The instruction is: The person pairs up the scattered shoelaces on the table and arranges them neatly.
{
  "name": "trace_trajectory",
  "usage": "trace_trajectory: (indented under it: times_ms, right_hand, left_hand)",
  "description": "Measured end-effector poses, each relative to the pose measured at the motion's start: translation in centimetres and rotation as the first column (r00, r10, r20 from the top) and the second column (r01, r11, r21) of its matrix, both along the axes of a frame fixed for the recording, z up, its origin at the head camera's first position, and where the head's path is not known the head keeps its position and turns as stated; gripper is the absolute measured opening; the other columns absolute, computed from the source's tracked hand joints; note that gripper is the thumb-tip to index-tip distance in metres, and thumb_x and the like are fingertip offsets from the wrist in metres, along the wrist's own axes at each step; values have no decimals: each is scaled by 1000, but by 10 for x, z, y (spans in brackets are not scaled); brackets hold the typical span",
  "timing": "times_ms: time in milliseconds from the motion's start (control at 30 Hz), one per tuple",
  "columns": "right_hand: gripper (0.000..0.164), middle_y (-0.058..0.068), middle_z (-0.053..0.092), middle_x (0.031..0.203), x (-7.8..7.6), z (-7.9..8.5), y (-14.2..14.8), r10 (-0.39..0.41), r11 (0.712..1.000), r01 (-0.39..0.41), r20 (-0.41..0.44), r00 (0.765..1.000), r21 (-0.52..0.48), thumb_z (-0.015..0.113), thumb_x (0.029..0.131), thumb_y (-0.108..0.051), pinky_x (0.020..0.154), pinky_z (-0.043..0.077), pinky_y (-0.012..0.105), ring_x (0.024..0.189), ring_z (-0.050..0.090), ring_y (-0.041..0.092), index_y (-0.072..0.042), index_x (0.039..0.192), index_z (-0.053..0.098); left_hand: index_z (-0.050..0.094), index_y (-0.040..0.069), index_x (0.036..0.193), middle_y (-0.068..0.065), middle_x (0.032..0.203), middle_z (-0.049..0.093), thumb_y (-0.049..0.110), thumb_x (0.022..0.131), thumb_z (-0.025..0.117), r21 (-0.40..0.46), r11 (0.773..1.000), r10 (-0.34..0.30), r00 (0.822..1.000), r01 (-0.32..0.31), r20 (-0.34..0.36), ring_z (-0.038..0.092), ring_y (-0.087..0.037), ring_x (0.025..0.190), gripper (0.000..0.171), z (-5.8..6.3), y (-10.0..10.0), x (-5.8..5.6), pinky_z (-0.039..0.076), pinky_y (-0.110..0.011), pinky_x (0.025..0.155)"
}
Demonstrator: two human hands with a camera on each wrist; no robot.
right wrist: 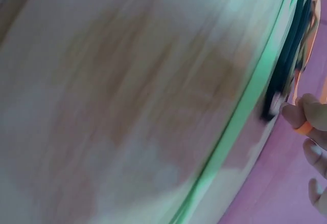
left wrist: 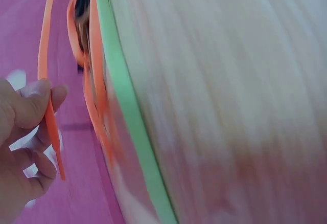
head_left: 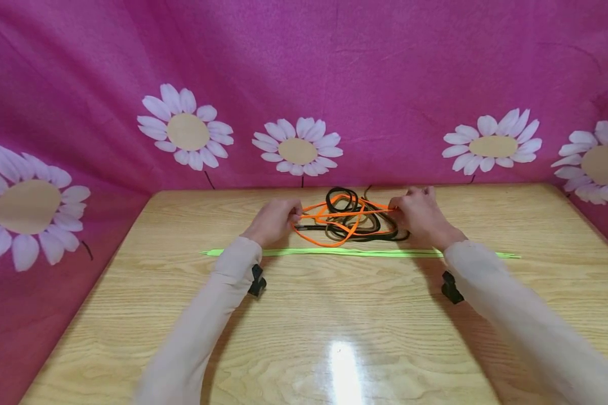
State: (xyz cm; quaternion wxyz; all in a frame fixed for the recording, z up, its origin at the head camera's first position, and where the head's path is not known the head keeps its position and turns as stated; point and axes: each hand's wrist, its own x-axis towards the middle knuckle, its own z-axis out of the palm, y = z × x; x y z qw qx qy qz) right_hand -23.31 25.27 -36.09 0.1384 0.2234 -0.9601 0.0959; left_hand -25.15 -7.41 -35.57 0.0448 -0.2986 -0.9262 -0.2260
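Between both hands an orange shoelace (head_left: 352,213) stretches nearly straight above the table. My left hand (head_left: 278,219) pinches it between thumb and forefinger; in the left wrist view its tip (left wrist: 57,150) hangs below the thumb. My right hand (head_left: 419,212) pinches the other part, and in the right wrist view a bit of orange lace (right wrist: 303,128) shows between the fingers. Beneath lies a loose tangle of orange, brown and black laces (head_left: 370,225). Nearer the person, a lime green shoelace (head_left: 334,252) lies straight across the table, passing under both forearms.
The wooden table (head_left: 294,326) reaches back to a pink cloth (head_left: 385,73) printed with white daisies, which also hangs along the left and right sides. Each wrist carries a small black camera mount (head_left: 256,281). A bright reflection shows on the near tabletop.
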Motion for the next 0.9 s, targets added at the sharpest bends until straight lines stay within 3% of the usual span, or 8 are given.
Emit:
trace_trajectory:
  times_ms: [200,400,600,700,800,900]
  right_hand:
    - [8,11,71,81,4,4,32,-69,998,69,21,997,10,72,82,-6,77,27,57,82,52,33,-8,88,75]
    - [8,12,70,79,11,10,57,-87,996,88,-25,996,24,75,78,-5,77,27,59,82,53,36,-6,86,76]
    - [15,10,70,73,18,13,82,-82,996,83,-56,995,12,75,72,7,77,26,60,81,53,36,-4,83,75]
    - [19,9,70,72,22,13,95,-80,997,80,-53,995,0,71,71,11,77,25,59,83,53,35,-3,84,75]
    - [21,7,70,71,26,14,108,-94,995,95,-54,994,23,69,73,11,75,26,57,82,54,33,-3,86,76]
    - [24,5,71,71,31,14,120,-108,990,114,-66,992,85,68,72,13,70,34,50,77,55,31,-3,88,76]
  left_hand:
    - [57,7,85,-3,78,55,-10,82,60,-12,996,86,996,-86,18,49,-18,75,17,6,-42,1,40,-32,70]
    - [57,5,87,-7,80,55,-2,80,73,51,990,129,989,-133,74,48,-19,75,19,15,-78,3,38,-34,70]
    - [61,0,93,-10,85,60,-8,86,59,68,985,155,984,-161,82,51,-21,76,11,21,-106,7,40,-35,69]
    - [63,-2,93,-11,86,64,-13,88,52,66,984,159,986,-163,54,57,-25,79,17,22,-117,8,44,-37,72]
    - [64,-3,91,-13,84,66,-14,87,53,63,985,159,987,-159,6,62,-29,80,16,21,-128,7,48,-40,75]
    - [65,-5,89,-14,81,66,-17,85,54,68,984,164,986,-162,-24,64,-29,79,17,20,-139,7,50,-41,75]
